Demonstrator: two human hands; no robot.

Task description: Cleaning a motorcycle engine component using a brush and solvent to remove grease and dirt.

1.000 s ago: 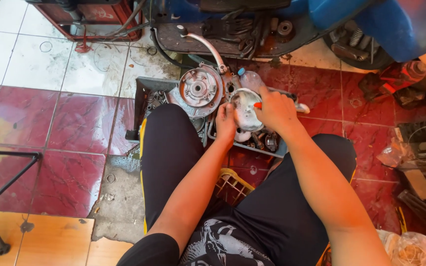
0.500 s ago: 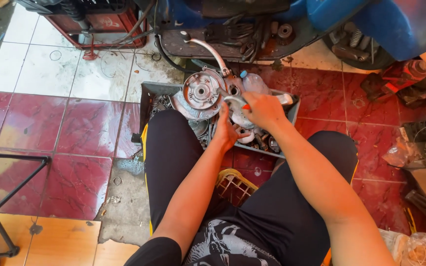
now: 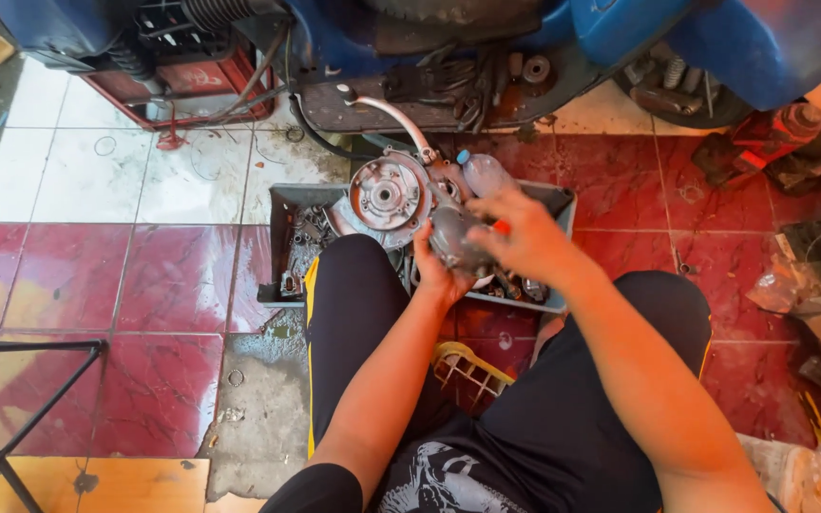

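- Head view: I log the left hand cupped under a grey metal engine casing and the right hand closed over its top; the part sits over the grey parts tray, just beside the round flywheel assembly.
- Risk: greasy metal may slip from either grip and drop into the tray's loose parts.
- Risk: fingers could be pinched between casing and flywheel.
- Risk: wet red floor tiles threaten footing.
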